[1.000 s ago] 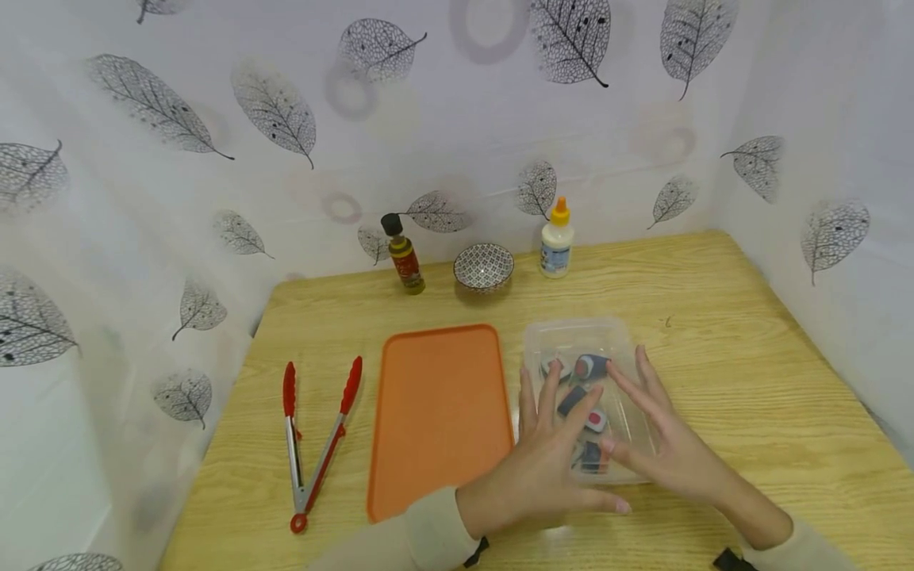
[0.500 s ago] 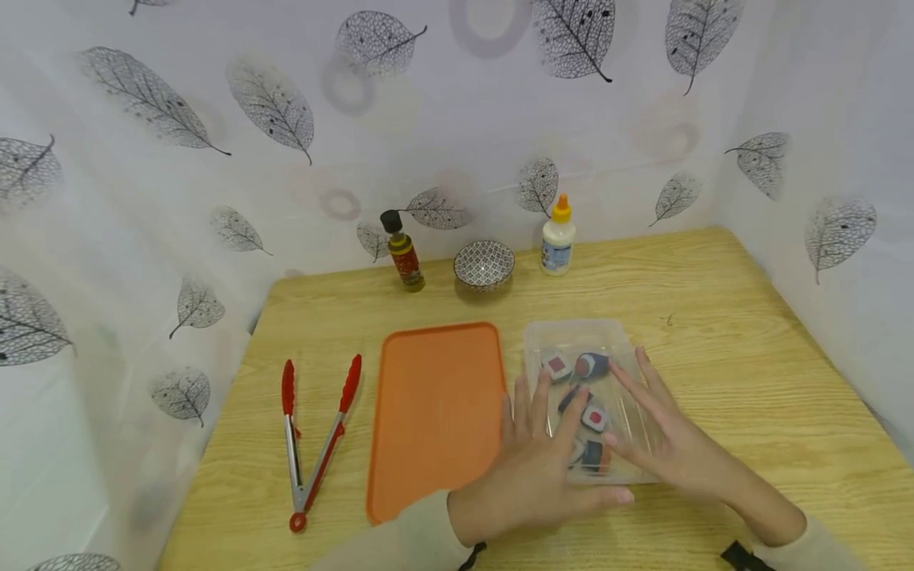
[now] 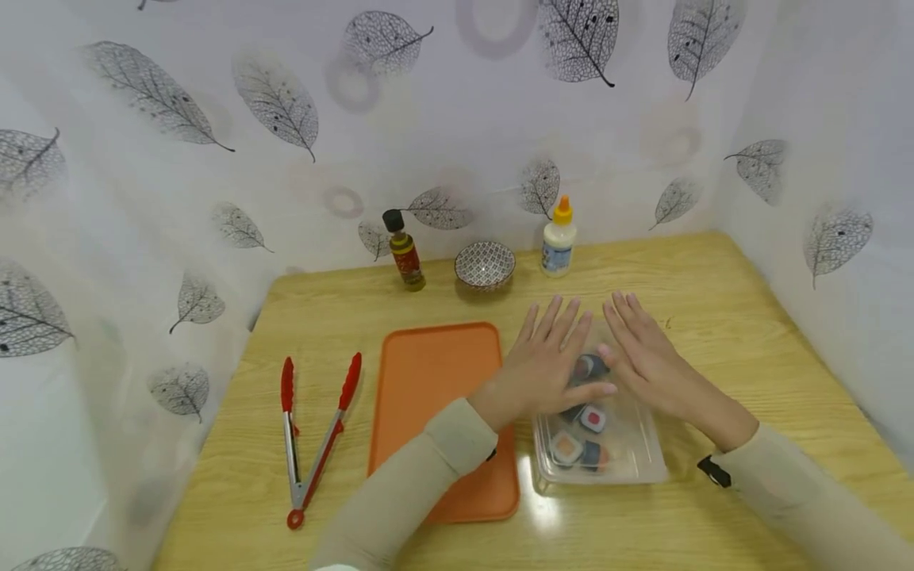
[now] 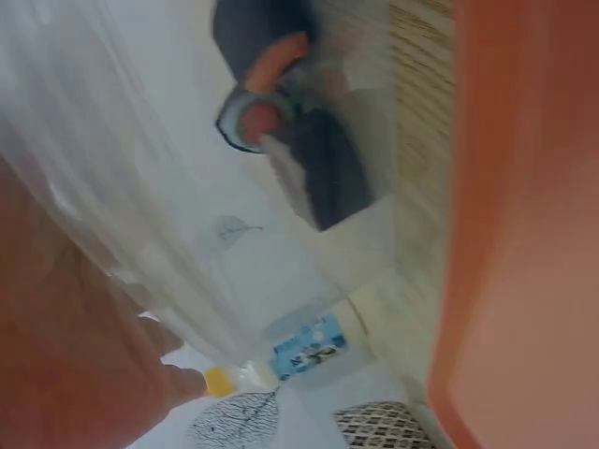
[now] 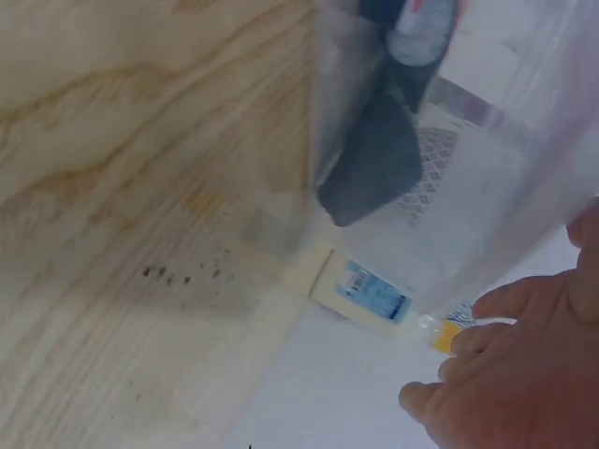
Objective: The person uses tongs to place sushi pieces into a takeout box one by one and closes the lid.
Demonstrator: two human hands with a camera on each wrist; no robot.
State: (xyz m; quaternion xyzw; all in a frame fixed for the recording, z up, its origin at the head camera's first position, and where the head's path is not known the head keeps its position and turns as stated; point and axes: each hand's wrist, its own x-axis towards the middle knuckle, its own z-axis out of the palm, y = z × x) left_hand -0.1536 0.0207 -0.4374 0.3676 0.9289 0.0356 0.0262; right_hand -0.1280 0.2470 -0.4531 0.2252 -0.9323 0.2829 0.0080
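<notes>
A clear plastic box (image 3: pixel 639 456) with a translucent lid stands to the right of the orange tray. Sushi rolls (image 3: pixel 593 419), dark-wrapped with pale and red or orange middles, lie inside; in the left wrist view a dark roll (image 4: pixel 328 168) shows through the wall. My left hand (image 3: pixel 543 361) lies palm down over the left far part of the lid, fingers straight and slightly spread. Over the right far part is my right hand (image 3: pixel 650 357), also palm down with fingers extended. Both hands cover much of the box's far end.
The orange tray (image 3: pixel 435 373) lies left of the box, partly under my left sleeve. Spread red-handled tongs (image 3: pixel 296 460) lie farther left. Along the back stand a dark-capped bottle (image 3: pixel 407 262), a patterned bowl (image 3: pixel 485 266) and a white glue bottle (image 3: pixel 557 247).
Both hands have moved away from me, from the near and middle part of the lid to its far end. The near sushi rolls have come into view. The box has stayed put.
</notes>
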